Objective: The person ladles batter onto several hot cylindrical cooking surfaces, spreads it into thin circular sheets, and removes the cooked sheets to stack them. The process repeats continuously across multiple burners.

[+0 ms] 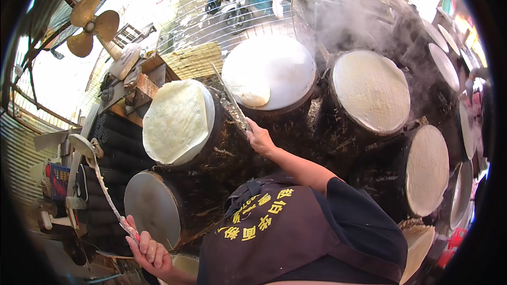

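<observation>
My left hand [150,250] is closed round the handle of a long batter-crusted ladle [108,192], whose round head reaches up to the left. In my right hand [260,138] is a long thin flat spatula [229,95], its far end between two drum stoves. Left of that blade, a thin pale flatbread [177,121] lies partly off-centre on its round griddle. To the right, a white round griddle [280,58] bears a small folded or loose piece of sheet [254,96] at its near edge. Nearest my left hand is a bare grey griddle [152,208].
Batter sheets cover two griddles [371,91] [428,170] on the right, and more drum stoves curve away at far right. Steam [343,10] rises at the back. A fan [91,26] stands at upper left. Beyond a wire fence [185,18] is a parked motorbike [235,16].
</observation>
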`<control>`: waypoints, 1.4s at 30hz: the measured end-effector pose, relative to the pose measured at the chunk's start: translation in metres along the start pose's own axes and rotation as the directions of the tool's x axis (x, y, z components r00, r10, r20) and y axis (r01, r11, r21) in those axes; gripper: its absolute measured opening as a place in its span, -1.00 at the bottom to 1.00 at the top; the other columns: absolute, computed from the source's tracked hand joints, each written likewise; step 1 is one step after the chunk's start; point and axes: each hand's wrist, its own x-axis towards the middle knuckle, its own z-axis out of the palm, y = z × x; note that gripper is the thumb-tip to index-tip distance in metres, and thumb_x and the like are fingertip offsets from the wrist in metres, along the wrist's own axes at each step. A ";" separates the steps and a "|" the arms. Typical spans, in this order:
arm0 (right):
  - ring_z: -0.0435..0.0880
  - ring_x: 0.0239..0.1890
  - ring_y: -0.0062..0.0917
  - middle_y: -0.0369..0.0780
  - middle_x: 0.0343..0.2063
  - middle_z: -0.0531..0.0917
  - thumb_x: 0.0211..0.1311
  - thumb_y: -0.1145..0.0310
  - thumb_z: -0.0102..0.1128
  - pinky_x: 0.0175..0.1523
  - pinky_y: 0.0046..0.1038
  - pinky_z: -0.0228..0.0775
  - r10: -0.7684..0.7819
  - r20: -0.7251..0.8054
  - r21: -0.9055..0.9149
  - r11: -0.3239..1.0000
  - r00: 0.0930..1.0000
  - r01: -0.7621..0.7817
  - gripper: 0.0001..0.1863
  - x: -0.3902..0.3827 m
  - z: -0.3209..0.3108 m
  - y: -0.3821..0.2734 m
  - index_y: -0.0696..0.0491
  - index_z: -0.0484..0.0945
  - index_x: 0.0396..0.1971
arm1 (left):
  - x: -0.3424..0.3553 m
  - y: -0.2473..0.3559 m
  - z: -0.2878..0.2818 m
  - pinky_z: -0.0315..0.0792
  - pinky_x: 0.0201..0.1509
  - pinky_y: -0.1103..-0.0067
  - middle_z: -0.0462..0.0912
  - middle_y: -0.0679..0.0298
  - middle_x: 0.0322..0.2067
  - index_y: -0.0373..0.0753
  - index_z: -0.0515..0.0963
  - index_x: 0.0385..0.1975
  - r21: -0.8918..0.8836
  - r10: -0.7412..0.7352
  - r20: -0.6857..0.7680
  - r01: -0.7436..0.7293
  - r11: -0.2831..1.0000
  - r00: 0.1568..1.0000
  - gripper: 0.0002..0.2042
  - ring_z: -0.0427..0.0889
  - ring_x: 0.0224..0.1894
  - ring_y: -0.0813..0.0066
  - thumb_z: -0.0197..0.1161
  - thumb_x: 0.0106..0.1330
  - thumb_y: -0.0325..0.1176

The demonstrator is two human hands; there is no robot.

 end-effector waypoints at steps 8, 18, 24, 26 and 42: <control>0.39 -0.71 -0.71 -0.32 -0.61 0.51 0.29 0.40 0.01 -0.65 -0.57 0.34 0.311 0.036 0.198 0.929 0.950 -0.311 -0.47 -0.081 -0.065 0.009 -0.22 0.30 0.27 | 0.003 0.037 -0.034 0.10 -0.89 0.79 0.18 0.31 -0.57 -0.02 -0.27 0.42 -0.026 -0.128 0.036 0.129 0.991 0.991 -0.45 0.10 -0.77 0.70 -0.27 0.53 -0.14; 0.36 -0.71 -0.75 -0.36 -0.60 0.45 0.31 0.41 -0.04 -0.68 -0.63 0.30 0.297 -0.163 0.151 0.950 0.941 -0.274 -0.47 -0.070 -0.120 -0.002 -0.17 0.25 0.30 | 0.029 0.023 -0.027 0.03 -0.93 0.83 0.16 0.35 -0.59 0.01 -0.30 0.41 -0.095 -0.310 0.098 0.319 0.943 0.946 -0.44 0.03 -0.79 0.75 -0.26 0.52 -0.13; 0.67 -0.32 -0.28 0.02 -0.39 0.62 0.21 0.33 0.11 -0.13 -0.31 0.48 0.051 -0.108 -0.236 0.969 0.993 -0.076 -0.51 -0.109 -0.129 0.046 -0.13 0.38 0.18 | 0.028 0.001 -0.013 0.13 -0.88 0.77 0.20 0.29 -0.55 0.00 -0.28 0.42 -0.095 -0.330 0.172 0.349 0.932 0.928 -0.46 0.12 -0.76 0.69 -0.28 0.53 -0.14; 0.59 -0.58 -0.47 -0.15 -0.54 0.59 0.26 0.36 0.04 -0.43 -0.43 0.48 0.225 -0.069 -0.105 0.967 0.972 -0.232 -0.51 -0.118 -0.166 0.029 -0.18 0.36 0.22 | 0.025 -0.007 -0.008 0.14 -0.87 0.77 0.20 0.30 -0.55 0.00 -0.28 0.41 -0.089 -0.322 0.149 0.337 0.937 0.935 -0.45 0.13 -0.74 0.69 -0.28 0.53 -0.14; 0.45 -0.74 -0.67 -0.28 -0.70 0.49 0.29 0.35 0.00 -0.57 -0.55 0.41 0.170 0.004 -0.118 0.979 0.985 -0.169 -0.53 -0.065 -0.253 0.045 -0.20 0.37 0.22 | 0.045 -0.068 0.052 0.14 -0.86 0.77 0.20 0.29 -0.54 0.04 -0.26 0.42 -0.053 -0.417 0.226 0.438 0.897 0.880 -0.45 0.14 -0.73 0.66 -0.27 0.52 -0.10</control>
